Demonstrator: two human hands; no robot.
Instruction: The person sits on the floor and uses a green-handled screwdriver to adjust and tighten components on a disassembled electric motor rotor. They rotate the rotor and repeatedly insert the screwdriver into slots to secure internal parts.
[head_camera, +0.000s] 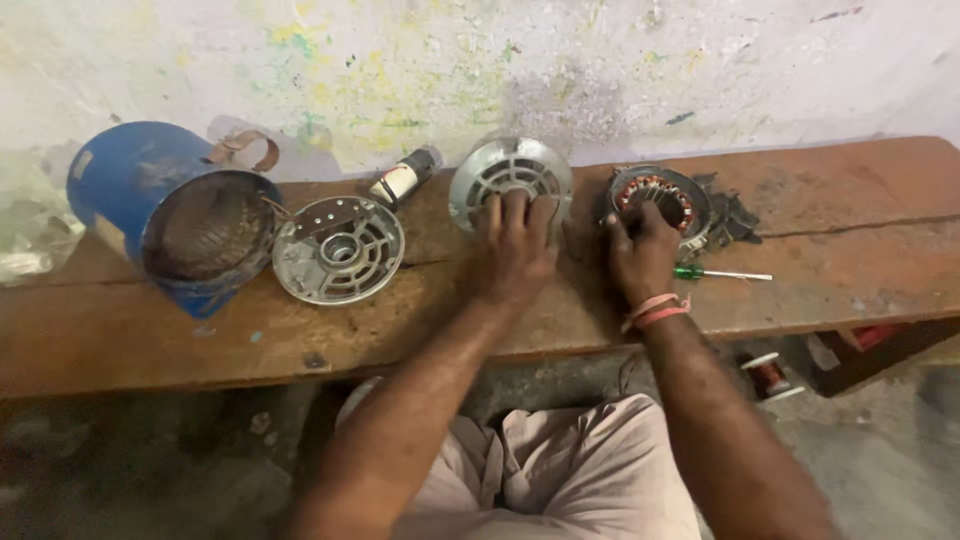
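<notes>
A slotted metal cover (510, 178) is propped upright at the back of the wooden counter (850, 270), and its lower edge is gripped by the curled fingers of the left hand (515, 245). At 3 o'clock of it, a stator (660, 200) with copper windings is held at its near rim by the right hand (642, 252), fingers closed. A green screwdriver (720, 273) lies just at 3 o'clock of that hand. A second cover (338, 250) lies flat at 9 o'clock, beside a blue can (170, 210).
</notes>
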